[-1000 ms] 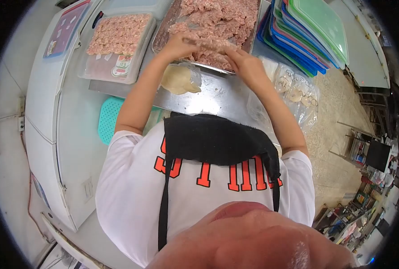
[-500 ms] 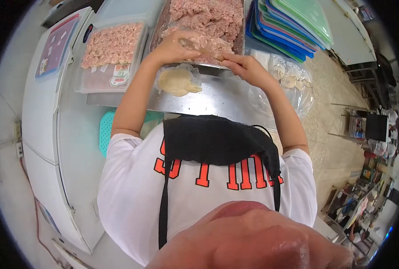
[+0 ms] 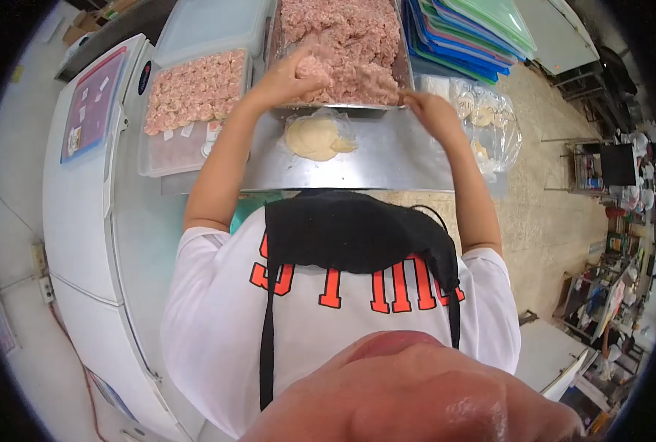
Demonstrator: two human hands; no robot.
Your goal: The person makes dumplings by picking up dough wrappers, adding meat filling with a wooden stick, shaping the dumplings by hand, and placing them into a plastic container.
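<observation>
A deep metal tray (image 3: 407,62) full of pink ground meat (image 3: 342,29) lies in front of me. At its left near corner my left hand (image 3: 287,79) is cupped around a lump of ground meat (image 3: 314,69). My right hand (image 3: 435,116) is closed at the tray's near right corner, on the end of a thin spreader (image 3: 401,97) whose far part is in the meat. Just below the tray, a stack of pale round dumpling wrappers (image 3: 313,140) rests on clear plastic on the steel table (image 3: 365,173).
On the left, a clear plastic container (image 3: 151,158) bears rows of filled dumplings (image 3: 195,92). Colored plastic lids (image 3: 475,33) are stacked at the right, above plastic bags of pale rounds (image 3: 482,121). A white refrigerator (image 3: 77,199) stands left of the table.
My right hand has moved right, away from my left hand, taking the spreader into the meat. My left hand has turned and shows the lump in it. The view has shifted slightly.
</observation>
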